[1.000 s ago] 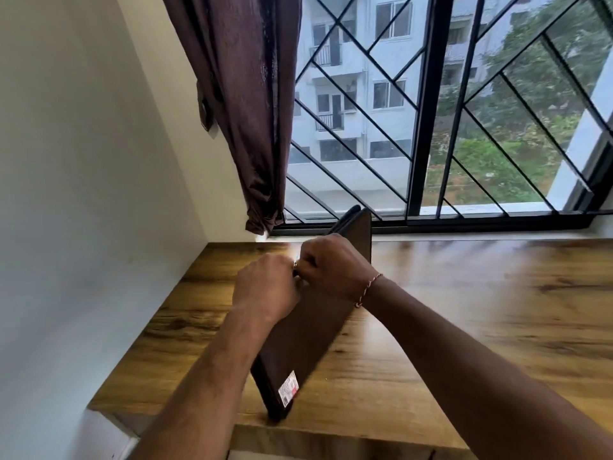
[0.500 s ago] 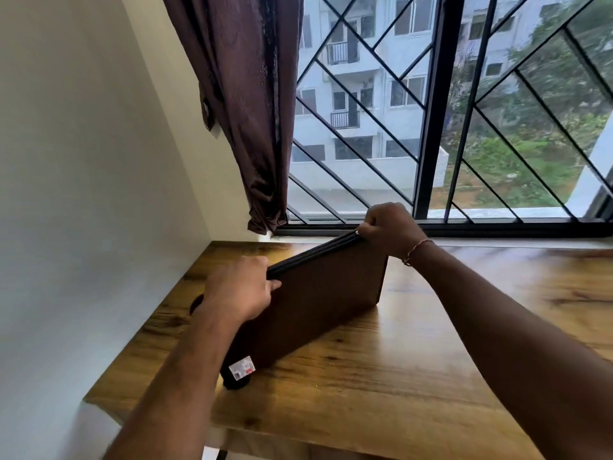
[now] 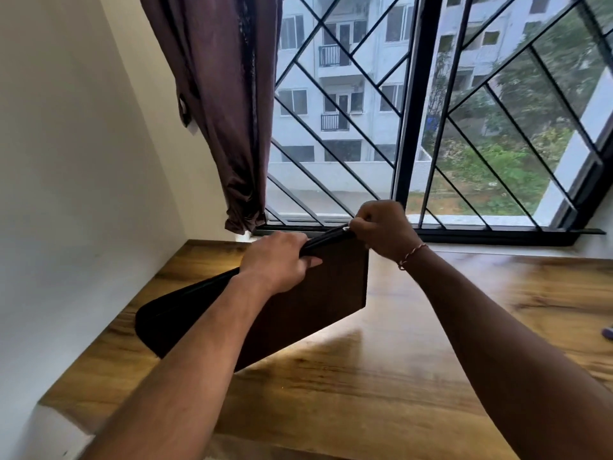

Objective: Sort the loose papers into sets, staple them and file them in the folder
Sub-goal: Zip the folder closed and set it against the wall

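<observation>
While the folder (image 3: 318, 303) stands on edge on the desk (image 3: 398, 376), its top edge runs from 8 o'clock up to 2 o'clock. Left hand (image 3: 277, 260) grips that edge mid-length, fingers curled over it. Right hand (image 3: 381, 227), at 2 o'clock from the left, pinches the far top corner. Curtain (image 3: 225, 111) hangs at 11 o'clock of the folder.

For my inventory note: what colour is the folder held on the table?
The folder is dark brown with a black edge; the head view shows it.
</observation>
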